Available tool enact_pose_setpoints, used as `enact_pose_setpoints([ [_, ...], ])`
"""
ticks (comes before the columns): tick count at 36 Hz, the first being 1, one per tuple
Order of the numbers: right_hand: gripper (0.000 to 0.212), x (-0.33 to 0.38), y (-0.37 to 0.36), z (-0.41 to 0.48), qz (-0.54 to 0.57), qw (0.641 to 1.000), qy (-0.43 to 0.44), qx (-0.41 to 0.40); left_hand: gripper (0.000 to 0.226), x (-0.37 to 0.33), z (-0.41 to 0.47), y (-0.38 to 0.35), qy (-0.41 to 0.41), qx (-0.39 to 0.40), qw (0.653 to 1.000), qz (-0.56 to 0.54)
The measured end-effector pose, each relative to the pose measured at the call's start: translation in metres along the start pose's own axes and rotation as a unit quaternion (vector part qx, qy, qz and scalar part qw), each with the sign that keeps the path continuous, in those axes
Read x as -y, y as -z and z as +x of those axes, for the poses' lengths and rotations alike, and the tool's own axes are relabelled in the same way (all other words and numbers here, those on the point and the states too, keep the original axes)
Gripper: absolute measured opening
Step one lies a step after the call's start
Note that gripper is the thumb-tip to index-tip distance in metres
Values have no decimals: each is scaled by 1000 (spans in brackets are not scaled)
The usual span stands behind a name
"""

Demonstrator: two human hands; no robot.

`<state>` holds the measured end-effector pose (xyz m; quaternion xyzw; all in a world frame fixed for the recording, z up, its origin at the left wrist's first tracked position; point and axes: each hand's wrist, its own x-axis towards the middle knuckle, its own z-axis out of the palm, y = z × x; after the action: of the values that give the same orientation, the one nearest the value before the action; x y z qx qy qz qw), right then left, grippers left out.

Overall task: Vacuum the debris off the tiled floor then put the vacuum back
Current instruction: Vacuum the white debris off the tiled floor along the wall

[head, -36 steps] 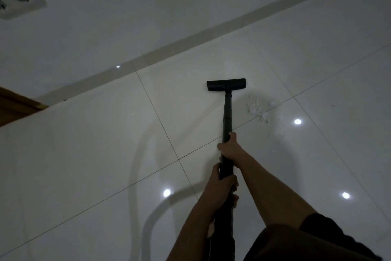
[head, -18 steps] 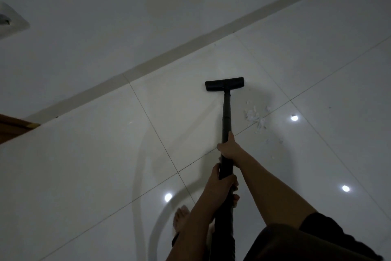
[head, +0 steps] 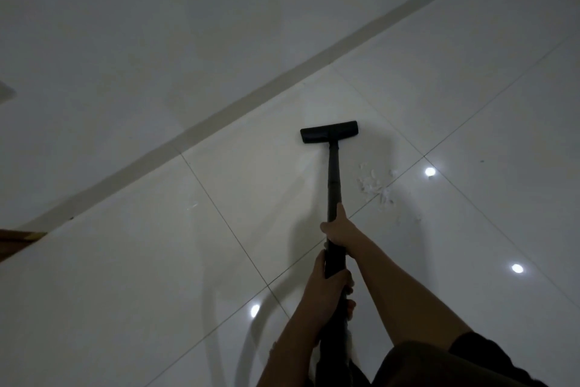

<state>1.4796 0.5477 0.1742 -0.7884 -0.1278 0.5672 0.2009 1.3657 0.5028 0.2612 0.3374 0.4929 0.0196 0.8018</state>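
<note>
Step in hand: vacuuming, debris not yet collected. Right hand (head: pixel 337 228) wrapped around the black wand (head: pixel 333 179) higher up; left hand (head: pixel 326 289) wrapped around it lower, near the body; each grip closed on the wand. Floor head (head: pixel 329 131) flat on the tiled floor (head: pixel 219 245), near the wall base. Debris (head: pixel 376 187), small white scraps, lies just right of the wand, behind the head and apart from it. Judged next: draw the head back and right, over the scraps.
</note>
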Motion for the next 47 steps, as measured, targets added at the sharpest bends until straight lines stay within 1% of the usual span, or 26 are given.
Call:
enact_pose_setpoints([
  [8,78,22,9,12,-21,1000,5,-4,41,-23,15,5,-16,-1,999,28],
  [16,79,48,16,27,-38,999,12,2,45,-43,34,6,-12,-18,1000,-14],
  [23,79,76,11,39,-53,998,24,9,41,-63,47,17,-18,-20,999,-38],
  [29,80,96,7,53,-72,997,30,20,43,-73,61,29,-23,-31,997,-61],
  [31,80,103,7,57,-73,997,31,22,47,-77,66,32,-22,-35,997,-67],
  [38,78,116,3,65,-89,995,36,4,48,-86,75,41,-21,-40,997,-67],
  [47,77,117,0,62,-74,997,31,-22,44,-91,71,43,-15,-33,997,-63],
])
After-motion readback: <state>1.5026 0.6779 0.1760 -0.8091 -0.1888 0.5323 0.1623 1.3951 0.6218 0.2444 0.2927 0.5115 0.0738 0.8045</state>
